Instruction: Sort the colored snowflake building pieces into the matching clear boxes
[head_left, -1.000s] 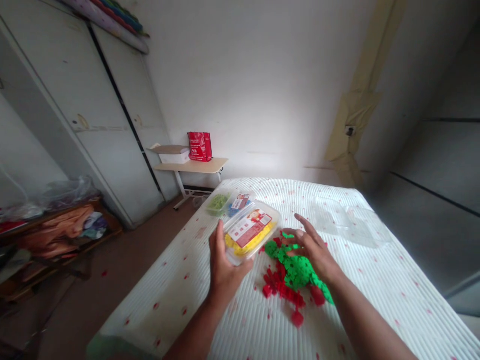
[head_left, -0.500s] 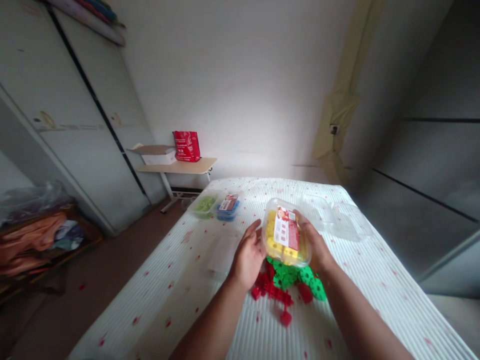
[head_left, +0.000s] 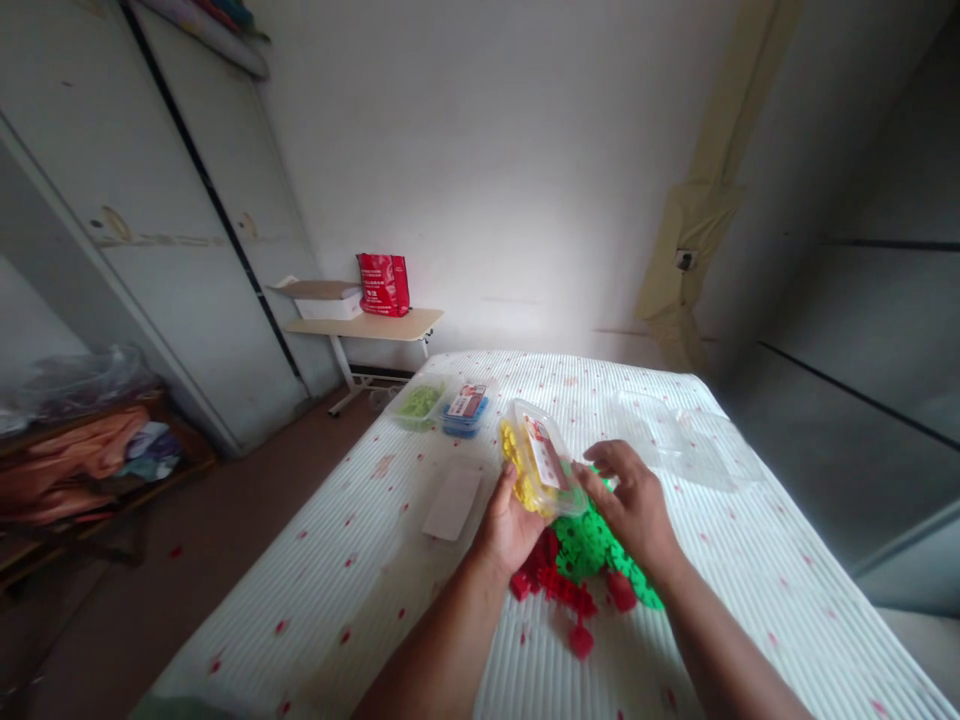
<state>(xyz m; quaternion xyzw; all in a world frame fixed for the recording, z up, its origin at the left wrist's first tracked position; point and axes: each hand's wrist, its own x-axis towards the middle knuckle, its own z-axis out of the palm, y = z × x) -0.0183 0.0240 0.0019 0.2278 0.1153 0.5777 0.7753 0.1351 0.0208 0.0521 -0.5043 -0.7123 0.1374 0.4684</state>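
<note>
My left hand (head_left: pixel 511 525) grips a clear plastic box (head_left: pixel 541 455) of yellow pieces from below and the left side. The box is tilted, and a labelled lid covers its top. At its right edge is my right hand (head_left: pixel 628 500), fingers bent and apart; whether a fingertip touches the rim I cannot tell. Beneath the hands lies a pile of green toy pieces (head_left: pixel 585 545), with red toy pieces (head_left: pixel 551 580) beside it on the left and front. Part of the pile is hidden by my hands and the box.
On the striped bed cover (head_left: pixel 360 590) a lid with a pale label (head_left: pixel 453 503) lies at left. Farther back are a box of light green pieces (head_left: pixel 420 400) and a labelled box of blue pieces (head_left: pixel 465 410). Clear containers (head_left: pixel 682 440) sit at right. A red bag (head_left: pixel 384 285) stands on a side table.
The yellow box has shifted left and tipped, with its lid turned toward the right. My right hand has come off its side, and my left hand now supports it from below.
</note>
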